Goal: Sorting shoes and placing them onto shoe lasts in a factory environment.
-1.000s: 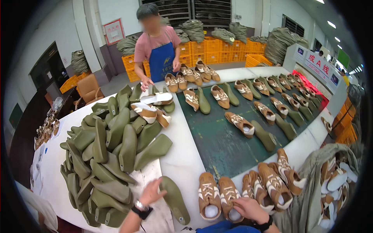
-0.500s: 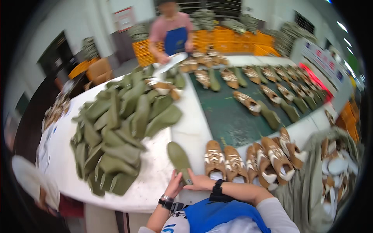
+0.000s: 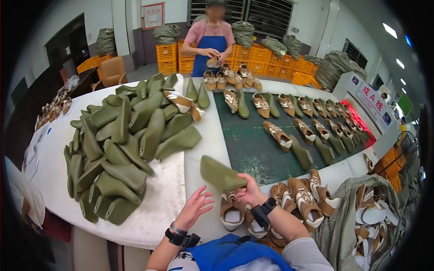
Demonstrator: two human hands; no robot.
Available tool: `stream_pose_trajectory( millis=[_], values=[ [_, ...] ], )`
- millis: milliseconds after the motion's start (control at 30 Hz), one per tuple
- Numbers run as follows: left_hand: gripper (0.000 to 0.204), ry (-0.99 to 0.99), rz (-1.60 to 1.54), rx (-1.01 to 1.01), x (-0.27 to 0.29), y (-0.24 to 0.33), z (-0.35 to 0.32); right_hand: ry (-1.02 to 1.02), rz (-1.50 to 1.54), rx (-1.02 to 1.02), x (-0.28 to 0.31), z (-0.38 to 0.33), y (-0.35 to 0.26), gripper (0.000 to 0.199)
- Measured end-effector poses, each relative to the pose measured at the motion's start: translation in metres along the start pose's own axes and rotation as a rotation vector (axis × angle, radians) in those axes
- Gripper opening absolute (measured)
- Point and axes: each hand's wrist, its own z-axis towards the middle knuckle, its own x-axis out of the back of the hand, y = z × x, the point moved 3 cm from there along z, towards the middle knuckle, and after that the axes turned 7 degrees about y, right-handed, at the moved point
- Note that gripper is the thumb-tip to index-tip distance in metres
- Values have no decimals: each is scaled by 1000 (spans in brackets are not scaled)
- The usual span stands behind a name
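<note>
The right hand (image 3: 250, 192) grips an olive shoe last (image 3: 221, 174) by its heel end, raised above a brown-and-white shoe upper (image 3: 232, 211) on the worktop (image 3: 199, 135), toe pointing left. The left hand (image 3: 195, 208) hovers open-fingered beside them. More lasts (image 3: 122, 144) are heaped to the left, within reach.

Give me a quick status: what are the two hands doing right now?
Right hand grips a green shoe last, lifted above the table. Left hand open, empty, beside it. Tan shoe directly below; nothing blocking.
</note>
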Motion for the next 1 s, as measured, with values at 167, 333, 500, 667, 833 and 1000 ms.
stream_pose_trajectory(
  millis=[167,333,500,667,833,1000],
  values=[
    [42,105,208,155,16,-33,7,289,-472,511,53,17,-109,23],
    [39,229,203,264,41,-50,-5,896,-1642,797,114,33,-191,41],
    [35,365,214,274,55,-60,-7,1168,-1915,399,182,63,-179,51],
    [36,299,285,265,50,-72,7,1129,-1924,471,183,53,-188,47],
    [38,118,458,191,42,-81,15,1237,-1885,558,180,51,-180,29],
    [39,8,629,229,41,-87,17,974,-2060,1027,115,-9,-136,16]
  ],
)
